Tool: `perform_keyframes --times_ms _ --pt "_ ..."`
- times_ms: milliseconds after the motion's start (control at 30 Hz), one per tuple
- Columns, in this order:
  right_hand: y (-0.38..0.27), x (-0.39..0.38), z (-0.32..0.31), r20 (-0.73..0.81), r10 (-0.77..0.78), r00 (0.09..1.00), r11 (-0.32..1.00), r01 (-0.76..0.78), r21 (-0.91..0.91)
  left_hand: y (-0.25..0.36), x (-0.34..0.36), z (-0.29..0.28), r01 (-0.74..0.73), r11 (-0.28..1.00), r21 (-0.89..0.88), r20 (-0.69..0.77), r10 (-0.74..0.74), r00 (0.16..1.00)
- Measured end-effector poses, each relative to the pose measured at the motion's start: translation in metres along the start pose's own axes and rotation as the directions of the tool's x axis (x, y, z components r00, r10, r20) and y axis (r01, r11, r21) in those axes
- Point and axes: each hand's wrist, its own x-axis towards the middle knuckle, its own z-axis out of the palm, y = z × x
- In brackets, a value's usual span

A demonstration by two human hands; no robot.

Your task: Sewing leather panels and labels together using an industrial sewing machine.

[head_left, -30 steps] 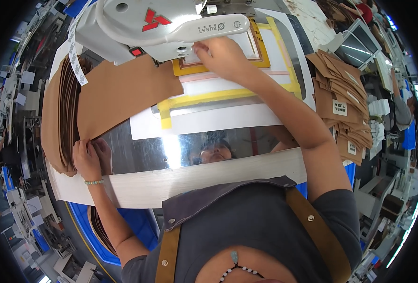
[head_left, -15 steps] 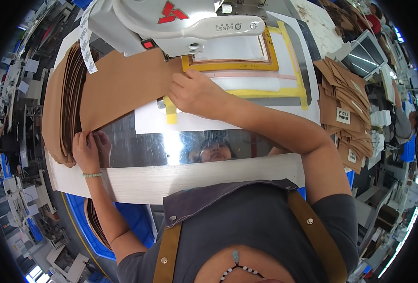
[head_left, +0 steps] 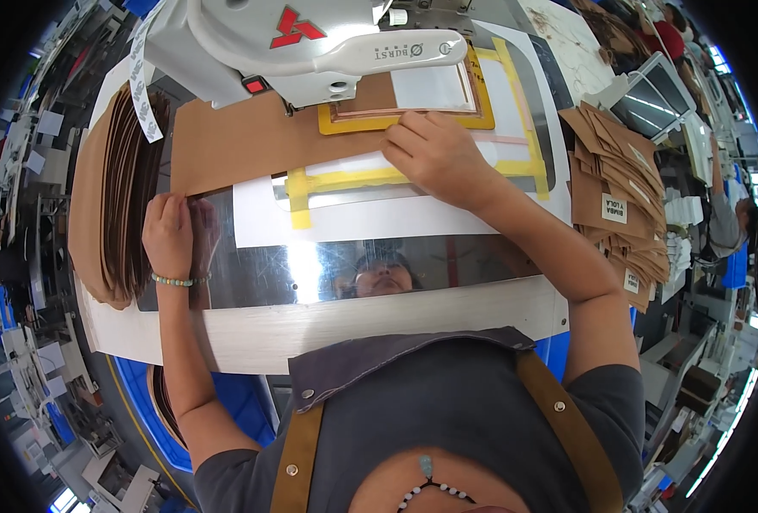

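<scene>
A brown paper sheet [head_left: 251, 145] lies across the bed of the white machine [head_left: 328, 51], its right end over the yellow-edged frame [head_left: 485, 98]. My left hand [head_left: 169, 231] pinches the sheet's lower left corner, just right of a thick stack of folded brown paper [head_left: 105, 197]. My right hand [head_left: 435, 158], fingers curled, grips the sheet's right part at the frame's front edge; its fingertips are partly hidden. Beneath are a white board [head_left: 276, 231] with yellow tape and a shiny steel plate [head_left: 293, 286].
A pile of labelled brown pieces [head_left: 601, 222] and a dark-screened device [head_left: 644, 98] are on the right. A blue bin [head_left: 251, 410] stands below the table's front edge [head_left: 259, 338]. Other people work at the far right, among crowded equipment.
My left hand has risen with the sheet's corner, pulling it away from the stack. My right hand left the machine head, took the sheet and moved right; the sheet now reaches over the frame.
</scene>
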Motion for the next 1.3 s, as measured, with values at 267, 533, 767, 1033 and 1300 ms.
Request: perform_keyframes --times_ms 267,533,767,1033,1300 --pt "0.024 0.025 0.008 0.017 0.244 0.97 0.952 -0.243 0.187 -0.057 -0.047 -0.037 0.228 0.957 0.18 0.076 -0.245 0.967" --pt "0.066 0.06 0.042 0.648 0.426 0.632 0.284 -0.773 0.567 -0.069 -0.063 -0.04 0.321 0.944 0.081 0.076 -0.327 0.942" --pt "0.045 0.088 0.056 0.696 0.56 0.45 -0.251 -0.708 0.66 -0.058 -0.052 -0.035 0.279 0.96 0.037 0.062 -0.281 0.958" --pt "-0.007 0.038 0.025 0.025 0.233 0.972 0.88 -0.221 0.421 -0.053 -0.05 -0.036 0.295 0.952 0.081 0.092 -0.302 0.949" --pt "-0.062 0.064 0.049 -0.052 -0.121 0.991 0.992 0.119 -0.042 -0.055 -0.049 -0.035 0.319 0.944 0.08 0.091 -0.326 0.941"
